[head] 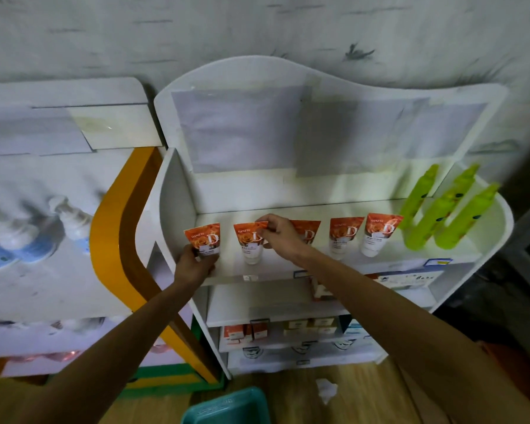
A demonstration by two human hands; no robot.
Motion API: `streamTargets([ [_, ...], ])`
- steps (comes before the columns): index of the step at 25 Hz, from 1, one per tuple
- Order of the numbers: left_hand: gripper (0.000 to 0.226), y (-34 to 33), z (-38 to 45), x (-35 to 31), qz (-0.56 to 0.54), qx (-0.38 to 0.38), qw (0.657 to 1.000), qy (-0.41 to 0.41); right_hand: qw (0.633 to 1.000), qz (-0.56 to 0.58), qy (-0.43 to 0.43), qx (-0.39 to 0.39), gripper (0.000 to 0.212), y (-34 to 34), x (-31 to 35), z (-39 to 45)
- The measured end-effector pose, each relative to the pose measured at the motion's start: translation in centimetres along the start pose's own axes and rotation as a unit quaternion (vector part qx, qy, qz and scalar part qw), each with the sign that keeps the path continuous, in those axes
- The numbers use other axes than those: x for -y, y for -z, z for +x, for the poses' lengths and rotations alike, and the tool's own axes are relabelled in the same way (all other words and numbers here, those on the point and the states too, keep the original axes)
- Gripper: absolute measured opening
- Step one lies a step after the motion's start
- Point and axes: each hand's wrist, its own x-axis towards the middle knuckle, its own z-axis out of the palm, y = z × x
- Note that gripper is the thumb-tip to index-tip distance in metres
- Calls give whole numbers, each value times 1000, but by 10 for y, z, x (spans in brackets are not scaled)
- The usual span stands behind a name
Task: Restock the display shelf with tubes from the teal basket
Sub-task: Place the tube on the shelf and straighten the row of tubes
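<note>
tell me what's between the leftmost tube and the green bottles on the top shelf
In the head view, four more orange-and-white tubes stand between the leftmost tube and the green bottles.

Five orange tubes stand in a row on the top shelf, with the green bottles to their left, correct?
Not quite: the green bottles stand to the right of the five orange tubes on the top shelf, as the head view shows.

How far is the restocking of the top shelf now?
Five orange-and-white tubes stand in a row on the white top shelf, beside the green spray bottles. The left hand holds the leftmost tube; the right hand pinches the second tube. Only a corner of the teal plastic basket shows, so what remains is unknown.
</note>
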Motion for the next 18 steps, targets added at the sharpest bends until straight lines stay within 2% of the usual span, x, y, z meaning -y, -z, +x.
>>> streamTargets([
  [4,53,3,1,-2,15,12,1000,2,999,-47,17,-4,41,3,3,-4],
  [8,51,2,-3,-10,21,29,999,0,989,-97,106,-30,46,16,26,-13],
  [11,44,0,-8,-15,40,19,999,-10,941,-231,203,-142,41,44,40,-13],
  [13,39,-2,-7,-19,22,6,1000,-12,906,-328,202,-177,43,66,42,-14],
  [15,38,-3,-6,-23,9,5,1000,-14,891,-391,176,-152,43,82,40,-16],
  [18,33,-5,-4,-26,-11,8,1000,-8,904,-414,96,-54,52,94,36,-15],
])
